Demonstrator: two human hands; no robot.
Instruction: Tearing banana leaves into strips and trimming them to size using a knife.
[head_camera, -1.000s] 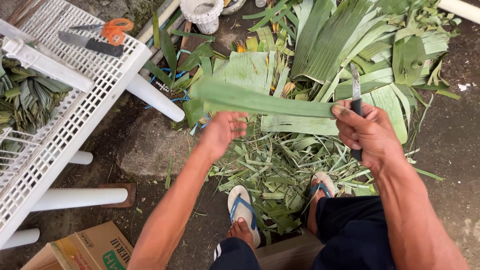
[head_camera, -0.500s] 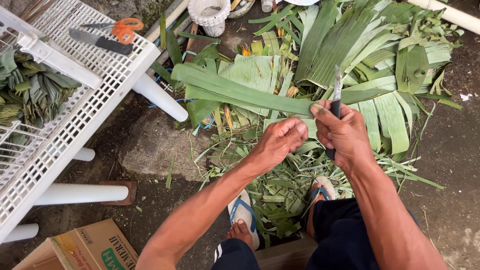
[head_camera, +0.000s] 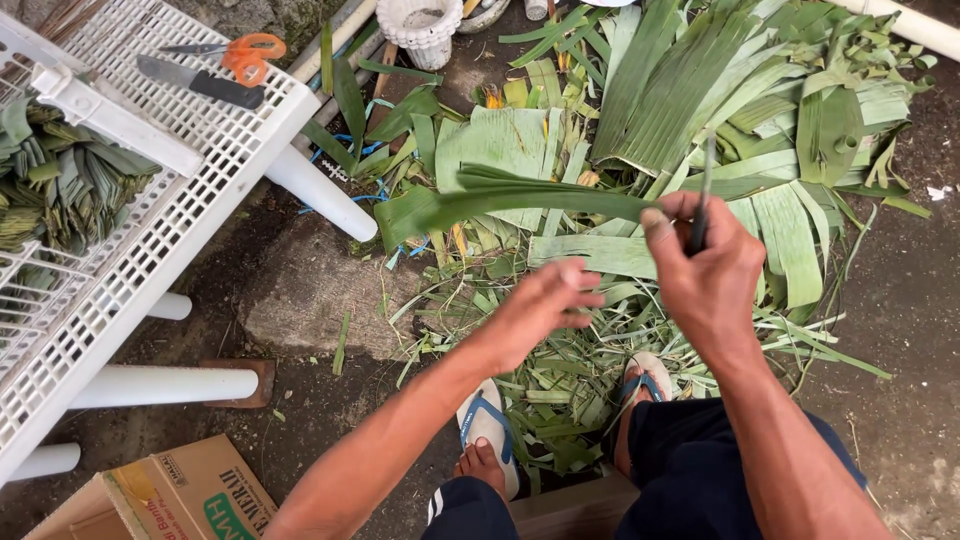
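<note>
Fingers of the right hand clench a knife and leaf strip; left hand hangs half-open.

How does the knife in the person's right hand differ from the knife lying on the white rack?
The knife in the right hand stands nearly upright, gripped against a folded green leaf; the knife on the rack lies flat, untouched, beside orange-handled scissors. The rack knife's dark handle shows; the held one's is hidden. Both have slim blades.
</note>
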